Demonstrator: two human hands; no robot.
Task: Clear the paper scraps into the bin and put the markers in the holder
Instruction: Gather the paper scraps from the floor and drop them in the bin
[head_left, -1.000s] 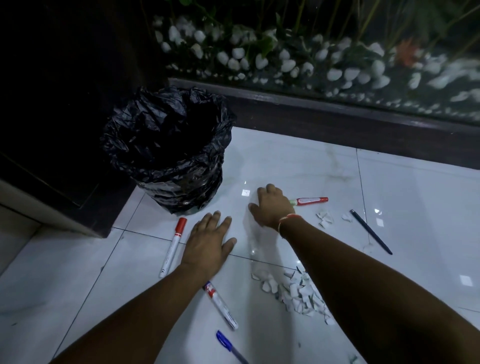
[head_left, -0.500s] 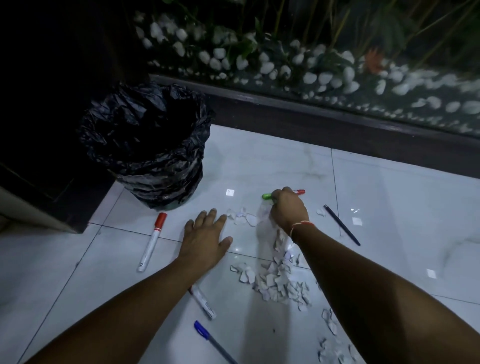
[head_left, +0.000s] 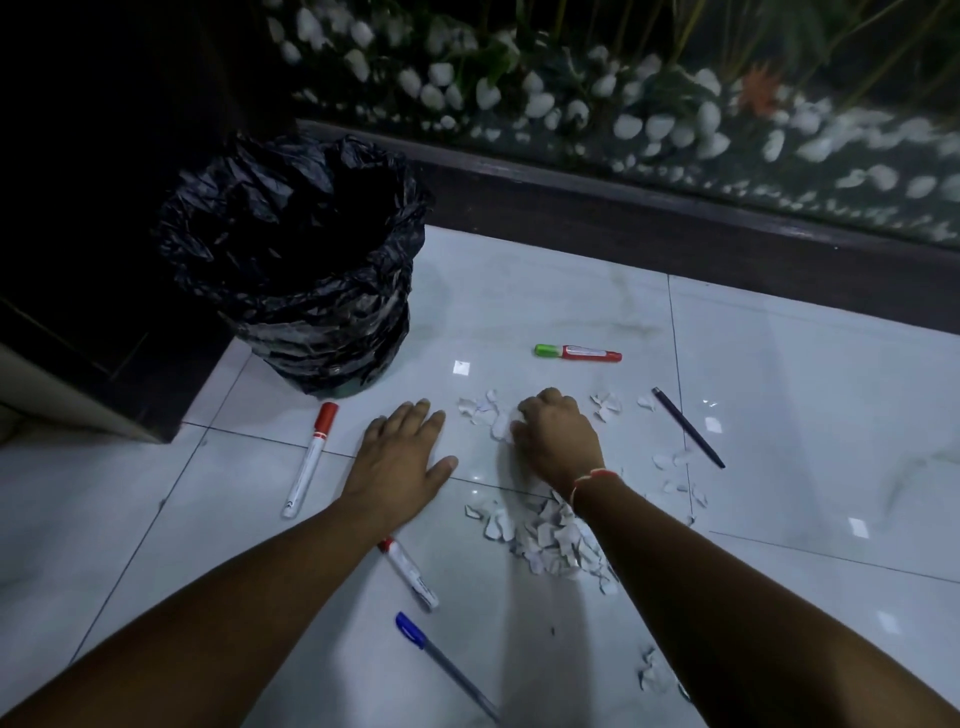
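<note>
1. From the head camera, your left hand (head_left: 402, 457) is lying flat on the floor tile (head_left: 810, 395) with its fingers spread open and gripping nothing; it looks to be propping you while you lean forward
2. Your right hand (head_left: 558, 439) is curling its fingers down over a few paper scraps (head_left: 550, 540) at its fingertips, seemingly raking or gathering them; whether any scrap is actually being pinched you cannot tell, since the fingers are hiding it
3. Most scraps are lying in a heap under your right wrist, with looser bits just left of the knuckles, some to the right beside the black pen (head_left: 687, 427), and a few near your right forearm at the bottom edge
4. The bin (head_left: 296, 260), lined with a black bag, is standing open well beyond your left hand, so gathered scraps would probably be travelling up and left
5. The markers are waiting on the tile: a red-capped marker (head_left: 310, 460) left of your left hand, a second marker (head_left: 408, 571) partly under your left forearm, and a green-capped marker (head_left: 577, 353) beyond your right hand
6. A blue pen (head_left: 441, 662) is lying nearest you
7. No holder is showing in this view, so the markers seem to be waiting for later
</note>
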